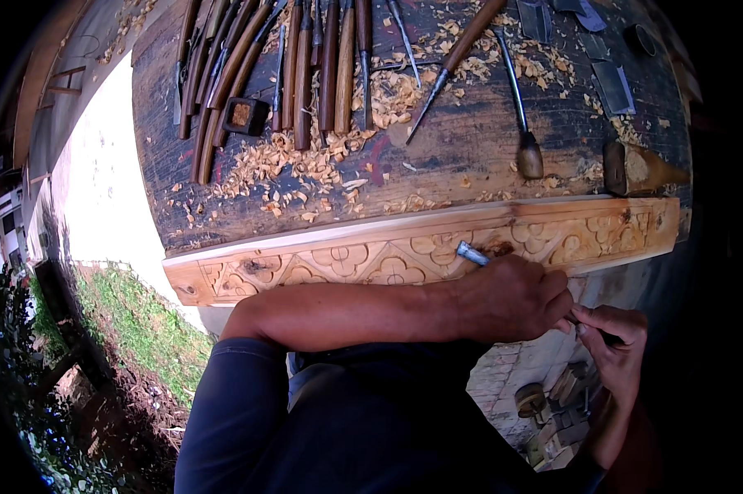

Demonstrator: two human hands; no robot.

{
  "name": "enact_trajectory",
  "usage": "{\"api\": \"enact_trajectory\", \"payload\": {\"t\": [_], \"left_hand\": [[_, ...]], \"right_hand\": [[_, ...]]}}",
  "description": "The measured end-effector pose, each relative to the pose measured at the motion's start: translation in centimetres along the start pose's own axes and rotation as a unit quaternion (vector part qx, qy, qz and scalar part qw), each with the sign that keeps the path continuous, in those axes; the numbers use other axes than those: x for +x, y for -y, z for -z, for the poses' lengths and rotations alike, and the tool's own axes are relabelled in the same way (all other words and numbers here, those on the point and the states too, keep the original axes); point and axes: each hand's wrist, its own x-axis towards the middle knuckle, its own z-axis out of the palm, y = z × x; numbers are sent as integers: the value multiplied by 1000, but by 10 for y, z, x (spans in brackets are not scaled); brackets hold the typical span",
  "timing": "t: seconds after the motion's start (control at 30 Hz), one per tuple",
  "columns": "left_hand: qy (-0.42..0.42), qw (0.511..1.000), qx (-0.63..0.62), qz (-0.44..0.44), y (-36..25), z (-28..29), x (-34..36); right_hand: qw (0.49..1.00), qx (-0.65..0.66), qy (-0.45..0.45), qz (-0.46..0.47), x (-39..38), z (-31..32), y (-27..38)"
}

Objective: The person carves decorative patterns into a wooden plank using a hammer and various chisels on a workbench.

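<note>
A long wooden board (363, 262) carved with a row of four-lobed flower shapes and arcs lies along the near edge of the bench. My left forearm crosses in front of it. My left hand (519, 298) is closed around a carving gouge, whose bright metal end (472, 253) sticks out over the carving, close to a dark knot. Lower right, my right hand (614, 344) grips the tool's handle end just past the left hand. Most of the gouge is hidden inside the hands, and whether its edge touches the wood I cannot tell.
Several wooden-handled carving tools (303, 86) lie across the scratched bench (462, 169) among wood shavings (297, 169). A dark square block (245, 116), a long gouge (519, 107), a mallet-like wooden piece (639, 169) and sandpaper pieces (612, 86) lie there too. Wood offcuts (565, 428) sit below right.
</note>
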Motion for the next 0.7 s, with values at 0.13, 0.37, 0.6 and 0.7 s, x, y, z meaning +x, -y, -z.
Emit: {"api": "enact_trajectory", "payload": {"t": [0.13,0.37,0.6,0.7], "left_hand": [[-1,1000,0,12,-2,1,1],[-16,1000,7,25,-3,0,0],[-19,999,10,31,-4,2,0],[-16,999,9,41,-3,4,-1]], "right_hand": [[1000,4,-7,6,1,-2,-1],[1000,-6,-12,15,3,-6,-1],[1000,-5,-9,1,1,-6,2],[1000,3,-6,7,3,-11,0]]}}
